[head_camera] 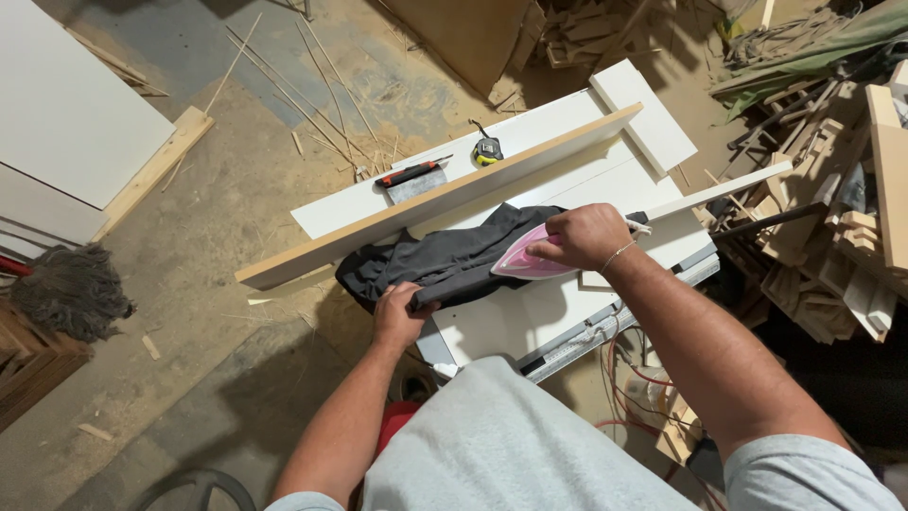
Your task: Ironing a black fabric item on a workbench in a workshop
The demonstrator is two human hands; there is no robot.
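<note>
Right hand point(584, 237) has a full grip wrapped over the handle of a pink and white clothes iron point(530, 260), pressing on a dark grey cloth point(445, 260). Left hand point(399, 314) pinches that cloth's near edge tight. It's all on a white tabletop point(501, 326), with a long edge-up wooden board point(435, 199) just behind

No packages, signs or screens show in the head view — the bench, the floor and the scrap pile carry none. The only label-like mark is a small pale patch on the face of the yellow-and-black tape measure point(486, 150), lying on the white board point(350, 203) — too small to make out.
</note>
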